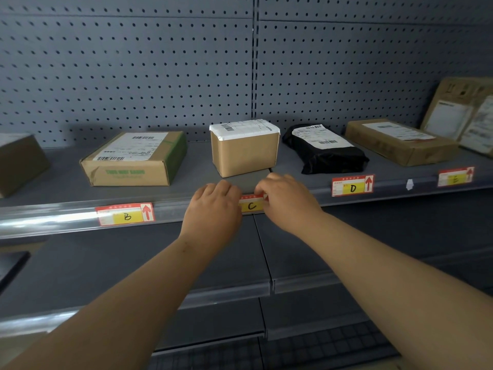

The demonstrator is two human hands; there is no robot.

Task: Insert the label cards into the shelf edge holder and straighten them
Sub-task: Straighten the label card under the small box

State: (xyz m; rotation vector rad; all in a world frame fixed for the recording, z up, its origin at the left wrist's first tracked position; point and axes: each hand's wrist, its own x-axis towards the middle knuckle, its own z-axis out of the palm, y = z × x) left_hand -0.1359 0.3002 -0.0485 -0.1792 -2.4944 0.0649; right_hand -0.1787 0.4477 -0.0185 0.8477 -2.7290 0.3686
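Centre frame, the red-and-yellow paper label card marked C [252, 206] sits in the clear plastic shelf edge holder [53, 218] — light, likely easy to crease, best held by its ends. The left hand [213, 209] curls its fingers over the left end — the right hand [286, 202] pinches the upper right corner.

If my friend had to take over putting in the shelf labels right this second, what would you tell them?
Left hand: fingers curled over the left end of card C; the grip itself is hidden.
Right hand: pinches card C's top right corner.
Done: card B, card D and card E sit in the shelf edge holder.
Left: seat card C fully and level it. The hands hide both its ends, so how far in it is cannot be seen. Then probably check that the others sit straight.
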